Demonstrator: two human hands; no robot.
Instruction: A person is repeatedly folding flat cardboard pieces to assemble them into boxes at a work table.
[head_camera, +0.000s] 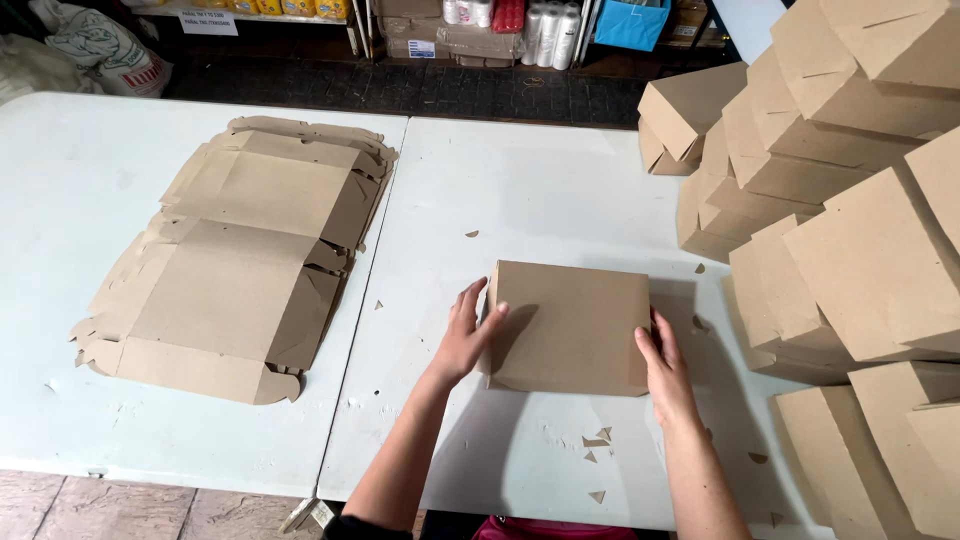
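A closed brown cardboard box (570, 325) rests on the white table (520, 190) in front of me. My left hand (466, 335) presses flat against the box's left side, fingers spread and pointing up. My right hand (662, 365) grips the box's right near corner, thumb on its lid. Both hands hold the box between them.
A stack of flat, unfolded cardboard blanks (240, 255) lies on the left table. A tall pile of folded boxes (840, 220) fills the right side. Small cardboard scraps (597, 440) dot the table near its front edge. Shelves with goods (480, 25) stand beyond the tables.
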